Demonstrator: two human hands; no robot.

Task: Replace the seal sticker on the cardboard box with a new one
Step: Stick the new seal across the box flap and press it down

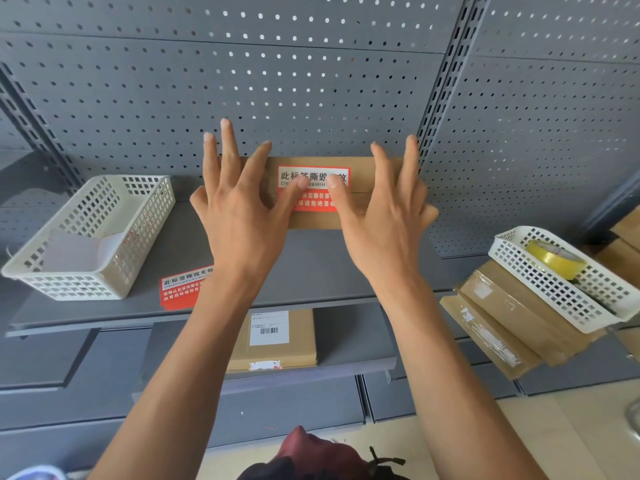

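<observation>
A flat cardboard box (313, 221) lies on the grey shelf against the pegboard. A red-and-white seal sticker (315, 188) sits across its top seam. My left hand (239, 209) rests on the box's left part, fingers spread, its thumb tip pressing the sticker. My right hand (384, 216) mirrors it on the right, thumb tip on the sticker, fingers spread over the box's right end. Both hands press flat and grip nothing. Another red seal sticker (183, 287) lies on the shelf near its front edge, partly hidden by my left forearm.
A cream slotted basket (104, 275) holding white paper stands at the shelf's left. At right, a white basket (540, 282) with a yellow tape roll (554, 259) rests on stacked cardboard parcels (498, 320). A labelled box (273, 341) lies on the lower shelf.
</observation>
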